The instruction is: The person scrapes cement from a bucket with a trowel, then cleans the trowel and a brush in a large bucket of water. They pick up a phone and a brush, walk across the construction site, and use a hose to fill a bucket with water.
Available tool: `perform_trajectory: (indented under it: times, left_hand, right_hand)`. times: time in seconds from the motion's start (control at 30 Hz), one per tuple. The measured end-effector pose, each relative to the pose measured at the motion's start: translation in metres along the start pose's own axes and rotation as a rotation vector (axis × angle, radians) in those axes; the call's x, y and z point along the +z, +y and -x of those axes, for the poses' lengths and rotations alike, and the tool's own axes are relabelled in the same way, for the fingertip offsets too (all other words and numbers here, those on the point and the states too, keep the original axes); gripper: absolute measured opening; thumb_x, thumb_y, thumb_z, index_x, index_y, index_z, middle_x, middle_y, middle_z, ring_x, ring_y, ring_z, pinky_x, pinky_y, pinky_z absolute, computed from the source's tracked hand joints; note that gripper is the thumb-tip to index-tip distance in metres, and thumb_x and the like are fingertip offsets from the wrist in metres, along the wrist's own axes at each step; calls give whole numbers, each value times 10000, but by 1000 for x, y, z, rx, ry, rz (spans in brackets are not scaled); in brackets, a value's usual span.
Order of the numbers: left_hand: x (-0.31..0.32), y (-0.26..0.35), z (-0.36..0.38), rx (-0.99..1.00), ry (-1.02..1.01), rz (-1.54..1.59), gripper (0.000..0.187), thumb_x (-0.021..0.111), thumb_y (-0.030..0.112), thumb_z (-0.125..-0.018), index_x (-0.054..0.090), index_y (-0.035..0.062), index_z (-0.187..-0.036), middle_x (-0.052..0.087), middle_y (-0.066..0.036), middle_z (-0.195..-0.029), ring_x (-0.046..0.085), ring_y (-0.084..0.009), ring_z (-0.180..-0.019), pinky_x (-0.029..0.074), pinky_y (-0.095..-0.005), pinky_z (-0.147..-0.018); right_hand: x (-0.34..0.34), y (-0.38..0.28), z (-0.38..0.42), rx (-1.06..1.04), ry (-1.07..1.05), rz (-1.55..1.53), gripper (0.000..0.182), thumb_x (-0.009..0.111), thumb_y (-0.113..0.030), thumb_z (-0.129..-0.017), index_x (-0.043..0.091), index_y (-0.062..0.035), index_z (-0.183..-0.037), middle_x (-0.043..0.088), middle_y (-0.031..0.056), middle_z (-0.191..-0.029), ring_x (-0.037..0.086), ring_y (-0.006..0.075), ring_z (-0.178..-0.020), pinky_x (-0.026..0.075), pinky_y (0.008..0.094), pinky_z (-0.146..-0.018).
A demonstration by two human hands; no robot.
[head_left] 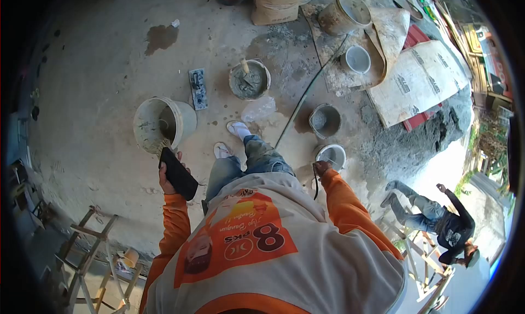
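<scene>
My left hand [169, 178] is closed around a flat black slab-shaped object [179, 174]; straw-like bristles [163, 145] show at its far end, by the rim of a large whitish bucket [185, 120] lying tilted. My right hand [322, 168] grips a thin dark hose [315, 189], right beside the rim of a small pale bucket [340, 150]. Just beyond that stands a dark bucket [332, 112] with grey contents. Ahead of my feet, a bucket of wet grey mortar [251, 87] has a trowel [245, 68] standing in it. A mottled blue-grey float [198, 89] lies nearby.
A dark hose [301, 103] crosses the floor. Farther right are a tall bucket [331, 19], a pale pail [356, 59], printed sheets [418, 79] and a grey sand heap [383, 141]. A person [448, 221] is at the right. Wooden trestles [82, 254] stand lower left.
</scene>
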State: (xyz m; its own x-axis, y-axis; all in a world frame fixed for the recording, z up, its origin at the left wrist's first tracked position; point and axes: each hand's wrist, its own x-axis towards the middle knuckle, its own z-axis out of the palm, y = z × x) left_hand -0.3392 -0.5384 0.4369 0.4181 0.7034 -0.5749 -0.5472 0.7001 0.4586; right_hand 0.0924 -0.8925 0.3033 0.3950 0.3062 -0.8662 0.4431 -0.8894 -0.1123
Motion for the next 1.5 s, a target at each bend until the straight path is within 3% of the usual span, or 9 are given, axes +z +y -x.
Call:
perform_trajectory:
  times: [0.1,0.2,0.47,0.5,0.57,0.63,0.9,1.07,1.5]
  left_hand:
    - [15,6,-31,-153,-37,-98,514,485,412,-847,450,55,-1215,464,-155,-1256,562,-183,-768,477,-358,-677]
    - [35,-1,-50,-288,-62,-150,531,485,416,-847,436,51,-1229,461,-150,-1263,563,-179,-767,478,-356,-679]
    - [96,-71,-71,-607,-114,-299,523,518,389,-835,422,79,-1245,502,-146,-1220,585,-197,-745,496,-361,-681]
    - [109,-85,-73,-610,-115,-363,513,524,380,-833,424,90,-1243,515,-143,-1204,589,-202,-740,504,-362,-676]
    - [112,-116,-85,-611,-94,-411,508,523,377,-834,422,96,-1246,522,-139,-1196,591,-206,-738,511,-366,-669]
    - [116,-149,-97,-609,-66,-459,504,522,373,-835,420,102,-1248,528,-135,-1188,592,-209,-736,518,-370,-663]
    - [124,-370,-135,-605,209,-686,486,494,345,-856,419,51,-1236,545,-147,-1170,609,-183,-710,541,-315,-604]
    - [150,-481,-123,-999,296,-697,449,501,315,-863,487,13,-1196,584,-88,-1068,598,-154,-846,507,-289,-741]
    - [153,-503,-148,-949,454,-740,448,493,302,-866,462,18,-1211,587,-93,-1012,610,-171,-813,520,-330,-736]
  right_hand:
    - [97,46,50,295,134,-487,374,392,-349,-843,656,-121,-977,633,145,-1009,595,334,-940,470,412,-793]
    - [127,20,127,350,-32,-500,326,447,-322,-826,663,-144,-993,640,132,-996,602,314,-941,477,406,-783]
    - [296,77,68,-75,-289,251,301,500,-263,-790,667,-110,-987,641,135,-992,602,320,-943,484,379,-818]
    - [273,78,63,-77,-287,237,301,500,-263,-790,667,-110,-987,641,135,-992,602,320,-943,484,379,-818]
    - [182,68,60,696,-39,-469,298,532,-275,-771,665,-94,-967,645,132,-977,605,323,-931,480,379,-824]
    - [130,76,32,764,232,-699,291,542,-277,-774,642,-73,-955,649,143,-922,616,311,-890,485,380,-790]
    - [-11,146,-259,446,162,-677,443,621,-348,-767,532,-98,-1122,474,146,-1173,527,336,-1041,435,409,-886]
    - [-31,149,-365,336,123,-615,610,672,-372,-735,410,-136,-1233,389,124,-1252,353,292,-1206,308,465,-977]
    - [-51,134,-440,121,422,-358,931,675,-318,-694,103,-168,-1413,264,171,-1374,235,313,-1304,211,551,-1024]
